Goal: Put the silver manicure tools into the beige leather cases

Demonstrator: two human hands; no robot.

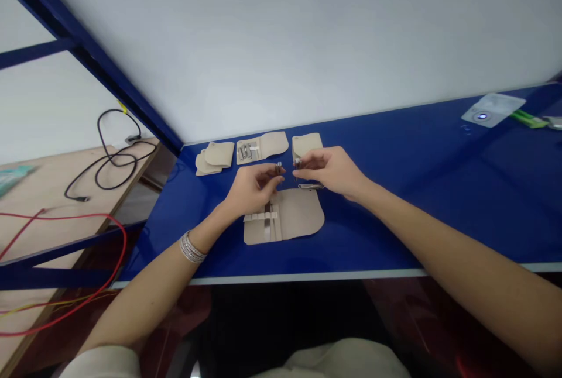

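Note:
My left hand (249, 189) is closed, pinching a small metal tool (278, 167) above the far edge of an open beige manicure case (302, 214). Just to the right, the fingertips of my right hand (336, 172) grip another small metal tool (297, 162). Both are too small to tell their exact kind. Elastic loops line the case's left side, and a slim metal tool (267, 229) sits in them. Behind the case, under my right hand, lies a silver nail clipper-like tool (311, 186) on the blue table (386, 208).
Toward the wall are folded beige cases (219, 154), an open case (273, 145) with several metal tools, and another beige case (306, 143). At far right lie a clear-and-white package (494, 110) and a green tool (529, 119). A black cable (115, 158) rests on the left-hand shelf.

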